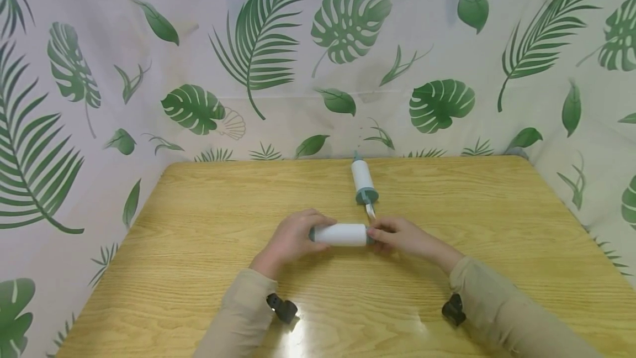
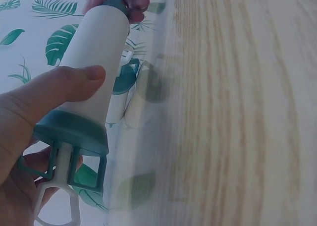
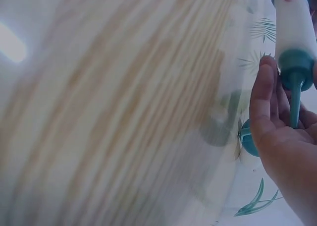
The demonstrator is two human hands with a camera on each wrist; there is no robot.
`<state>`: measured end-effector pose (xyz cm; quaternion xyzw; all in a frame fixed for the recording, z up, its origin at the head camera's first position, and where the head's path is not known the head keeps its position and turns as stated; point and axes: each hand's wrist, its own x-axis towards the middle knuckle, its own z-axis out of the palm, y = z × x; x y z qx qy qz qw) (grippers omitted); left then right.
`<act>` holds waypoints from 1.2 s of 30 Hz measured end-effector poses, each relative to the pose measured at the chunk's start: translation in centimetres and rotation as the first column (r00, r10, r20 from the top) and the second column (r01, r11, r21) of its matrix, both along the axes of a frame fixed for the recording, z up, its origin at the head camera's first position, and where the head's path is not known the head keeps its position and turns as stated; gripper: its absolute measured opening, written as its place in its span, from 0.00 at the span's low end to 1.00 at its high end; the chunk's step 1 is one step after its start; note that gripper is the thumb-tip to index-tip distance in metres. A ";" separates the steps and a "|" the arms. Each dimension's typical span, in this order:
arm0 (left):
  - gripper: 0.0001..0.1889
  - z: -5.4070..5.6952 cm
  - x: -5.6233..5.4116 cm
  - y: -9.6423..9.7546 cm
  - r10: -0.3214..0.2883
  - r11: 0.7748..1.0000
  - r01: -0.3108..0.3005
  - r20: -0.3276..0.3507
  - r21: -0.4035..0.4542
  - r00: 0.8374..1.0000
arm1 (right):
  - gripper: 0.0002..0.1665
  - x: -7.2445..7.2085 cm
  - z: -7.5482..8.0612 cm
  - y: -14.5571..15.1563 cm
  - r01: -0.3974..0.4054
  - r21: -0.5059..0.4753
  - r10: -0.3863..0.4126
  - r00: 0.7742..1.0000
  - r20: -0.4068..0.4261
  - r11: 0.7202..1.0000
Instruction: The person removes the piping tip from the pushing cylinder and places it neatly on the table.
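Between both hands is an icing syringe [image 1: 340, 235], held level close over the table, with a white barrel and teal ends. My left hand [image 1: 297, 236] grips its handle end, the thumb lying along the barrel. In the left wrist view, a teal collar [image 2: 74, 132] and a white plunger ring [image 2: 58, 203] stick out below that thumb. The fingers of my right hand [image 1: 399, 236] pinch the other end. In the right wrist view, they are around a teal cap [image 3: 295, 62] whose narrow nozzle [image 3: 295, 104] points into the palm.
A second icing syringe [image 1: 362, 174] lies just beyond the hands, its nozzle toward the back edge and its white plunger handle toward me. The wooden table [image 1: 208, 209] meets a leaf-printed sheet [image 1: 278, 126] at the back. Dark bands sit at both wrists.
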<state>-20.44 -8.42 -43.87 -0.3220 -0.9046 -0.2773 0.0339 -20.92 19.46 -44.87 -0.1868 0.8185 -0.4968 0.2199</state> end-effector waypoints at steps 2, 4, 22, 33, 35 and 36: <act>0.24 0.0 0.0 0.0 -0.002 1.000 0.002 -0.001 -0.007 1.000 | 0.22 0.1 0.0 0.0 0.016 0.009 -0.016 1.000 -0.023 1.000; 0.24 0.1 0.0 0.0 -0.008 1.000 0.008 -0.006 -0.010 1.000 | 0.22 0.1 0.0 0.0 0.033 0.024 -0.031 0.998 -0.056 0.999; 0.24 -0.1 -0.1 -0.1 -0.001 1.000 0.001 0.005 -0.002 1.000 | 0.22 0.3 0.0 0.2 -0.001 -0.045 0.003 1.000 0.029 0.999; 0.24 0.0 0.1 0.0 -0.005 1.000 0.005 0.013 -0.002 1.000 | 0.27 0.3 0.0 0.2 0.000 -0.024 -0.001 1.000 -0.027 1.000; 0.24 0.1 0.1 0.0 -0.001 1.000 0.001 0.021 -0.003 1.000 | 0.25 0.4 0.0 0.1 -0.012 -0.048 0.012 1.000 0.004 0.999; 0.24 0.1 0.2 -0.1 0.000 1.000 0.000 0.025 -0.004 1.000 | 0.24 0.4 0.1 0.1 -0.016 -0.061 0.017 1.000 0.021 0.998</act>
